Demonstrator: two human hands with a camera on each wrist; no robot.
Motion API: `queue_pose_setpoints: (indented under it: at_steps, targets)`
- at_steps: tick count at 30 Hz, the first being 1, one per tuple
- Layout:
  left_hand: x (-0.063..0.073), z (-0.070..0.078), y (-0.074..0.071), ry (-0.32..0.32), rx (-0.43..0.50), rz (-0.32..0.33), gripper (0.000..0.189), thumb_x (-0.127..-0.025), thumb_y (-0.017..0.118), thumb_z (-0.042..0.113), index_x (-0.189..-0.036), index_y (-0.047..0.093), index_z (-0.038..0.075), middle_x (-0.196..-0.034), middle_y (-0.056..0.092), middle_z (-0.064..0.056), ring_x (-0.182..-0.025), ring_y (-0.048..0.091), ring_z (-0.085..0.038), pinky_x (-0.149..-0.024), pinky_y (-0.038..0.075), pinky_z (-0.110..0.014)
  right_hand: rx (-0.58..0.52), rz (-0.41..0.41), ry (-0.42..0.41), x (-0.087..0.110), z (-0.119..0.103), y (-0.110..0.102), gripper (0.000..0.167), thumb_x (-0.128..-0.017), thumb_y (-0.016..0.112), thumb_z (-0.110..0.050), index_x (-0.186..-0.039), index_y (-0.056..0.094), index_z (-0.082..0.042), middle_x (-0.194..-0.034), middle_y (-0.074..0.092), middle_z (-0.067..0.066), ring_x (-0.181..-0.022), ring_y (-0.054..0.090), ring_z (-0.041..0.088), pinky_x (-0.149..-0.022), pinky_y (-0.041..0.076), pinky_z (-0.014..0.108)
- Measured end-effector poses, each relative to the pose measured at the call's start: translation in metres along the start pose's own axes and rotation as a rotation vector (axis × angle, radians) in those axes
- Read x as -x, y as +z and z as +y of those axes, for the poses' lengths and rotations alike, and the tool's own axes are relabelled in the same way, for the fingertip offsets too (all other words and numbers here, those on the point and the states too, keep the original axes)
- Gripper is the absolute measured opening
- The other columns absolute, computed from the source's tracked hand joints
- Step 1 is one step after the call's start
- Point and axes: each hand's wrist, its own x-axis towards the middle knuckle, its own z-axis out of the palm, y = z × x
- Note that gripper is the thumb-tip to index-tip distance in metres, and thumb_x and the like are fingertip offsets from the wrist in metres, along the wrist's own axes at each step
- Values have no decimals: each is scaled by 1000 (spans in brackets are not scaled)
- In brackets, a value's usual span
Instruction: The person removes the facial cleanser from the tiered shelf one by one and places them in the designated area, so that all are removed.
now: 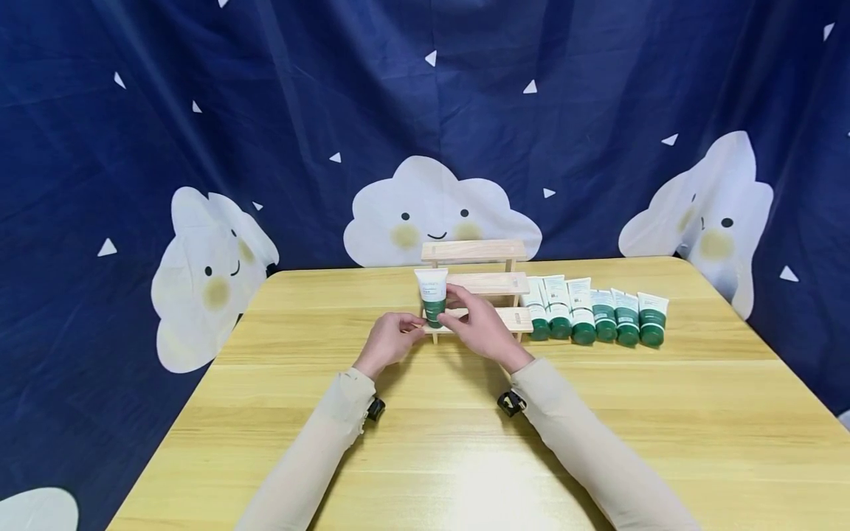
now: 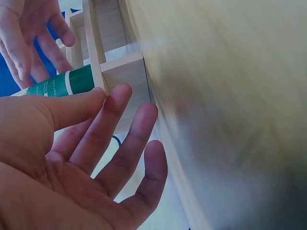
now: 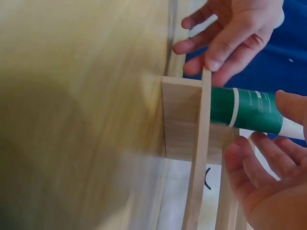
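A white and green squeeze tube [image 1: 432, 295] stands upright, cap down, at the left end of the lowest step of a three-step wooden display stand [image 1: 486, 283]. My left hand [image 1: 389, 341] pinches the left end of that step between thumb and forefinger, its other fingers loosely spread in the left wrist view. Around the tube's right side is my right hand [image 1: 483, 329], thumb in front and fingers behind. In the right wrist view its fingers [image 3: 240, 158] look spread and apart from the tube [image 3: 252, 109]; whether the thumb touches it is unclear.
Several similar white and green tubes [image 1: 582, 317] lean in a row just right of the stand, caps toward me. The wooden table [image 1: 425, 450] stretches toward me. Behind it hangs a dark blue curtain [image 1: 491, 125] with clouds.
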Motion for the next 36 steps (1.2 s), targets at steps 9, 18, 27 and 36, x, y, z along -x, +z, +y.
queue_pose_setpoints:
  at_steps: [9, 18, 27, 36]
  targets:
    - [1, 1, 0, 18, 0, 1, 15, -93, 74, 15, -107, 79, 12, -96, 78, -3, -93, 71, -21, -88, 52, -41, 9, 25, -5, 1, -2, 4, 55, -100, 68, -18, -149, 45, -8, -132, 65, 13, -118, 64, 29, -94, 57, 41]
    - [1, 0, -1, 13, 0, 4, 15, -93, 74, 16, -108, 79, 13, -97, 78, -3, -94, 70, -21, -86, 52, -40, -20, 54, 9, -1, -7, 1, 55, -101, 66, -20, -149, 44, -7, -135, 64, 14, -121, 65, 31, -95, 55, 44]
    - [1, 0, 0, 22, -7, 6, 16, -93, 74, 15, -109, 79, 13, -100, 78, -4, -94, 70, -21, -84, 53, -39, -61, 102, 26, -6, -14, 1, 36, -101, 66, -19, -134, 58, -8, -123, 69, 13, -113, 68, 26, -96, 56, 40]
    - [1, -1, 1, 21, 4, 3, 17, -94, 74, 14, -110, 79, 12, -104, 78, -5, -95, 70, -21, -84, 53, -38, -12, 120, 39, -7, -11, 6, 27, -100, 68, -20, -123, 62, -8, -115, 72, 12, -108, 69, 26, -91, 57, 41]
